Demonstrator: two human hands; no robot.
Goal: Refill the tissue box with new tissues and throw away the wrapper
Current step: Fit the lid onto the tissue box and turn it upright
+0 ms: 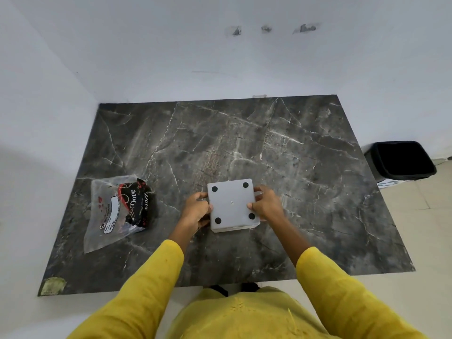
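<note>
A square white tissue box lies upside down on the dark marble table, its base with black round feet facing up. My left hand grips its left side and my right hand grips its right side, thumbs on the base. To the left lies a clear plastic wrapper with red and black "Dove" print, looking flat and crumpled. Tissues are not visible.
A black waste bin stands on the tiled floor beyond the table's right edge. White walls run along the table's far and left sides. A greenish patch marks the table's near left corner.
</note>
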